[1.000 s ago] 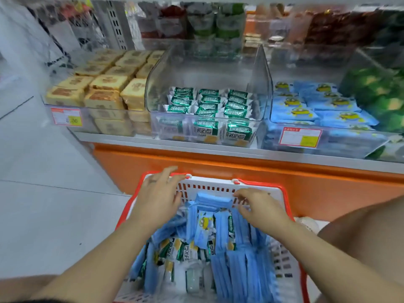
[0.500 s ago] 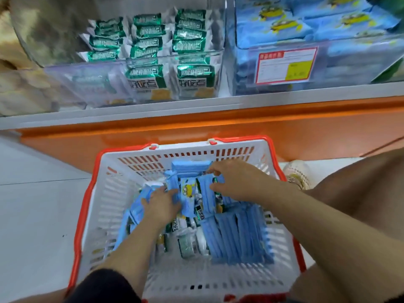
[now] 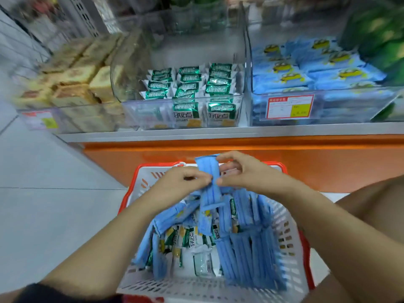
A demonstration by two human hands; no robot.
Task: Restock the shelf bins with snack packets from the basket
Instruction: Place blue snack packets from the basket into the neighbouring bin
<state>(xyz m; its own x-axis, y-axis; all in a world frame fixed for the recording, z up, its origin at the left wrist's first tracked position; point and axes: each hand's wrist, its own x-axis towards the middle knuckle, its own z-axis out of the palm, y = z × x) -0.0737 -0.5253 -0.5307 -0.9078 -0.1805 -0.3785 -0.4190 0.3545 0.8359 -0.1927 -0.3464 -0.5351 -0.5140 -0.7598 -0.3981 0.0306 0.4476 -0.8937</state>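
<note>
Firstly, shelf row, far left: a cake bin (image 3: 65,119), clear-walled, stacked with tan square packets; badly blurred, with a pale tag on its front.

Centre: the middle bin (image 3: 244,62), clear with tall sides. It holds green packets (image 3: 190,84) in three columns, with two more standing upright against the front wall. The rear half of its floor is bare.

Right: the blue bin (image 3: 251,106), filled to roughly rim height with shelf blue packets (image 3: 306,68) bearing a yellow figure. A red-and-yellow price label (image 3: 289,106) is fixed to its front. Dark green goods (image 3: 380,40) lie at the far right, too blurred to identify.

Below the shelf edge: an orange panel (image 3: 328,162).

Foreground, left: the left hand (image 3: 181,182), fingers curled, thumb and fingertips pinching the left edge of the held stack (image 3: 207,178). The stack is blue packets, apparently several, standing on edge above the far end of the basket.

Right of it: the right hand (image 3: 247,173), fingers bent over the stack's top and thumb on its right edge.

Beneath both: the basket (image 3: 290,248), white mesh with a red rim. It contains basket blue packets (image 3: 247,254) standing on edge, mostly to the right, and green-and-white packets (image 3: 192,239) at centre left.
</note>
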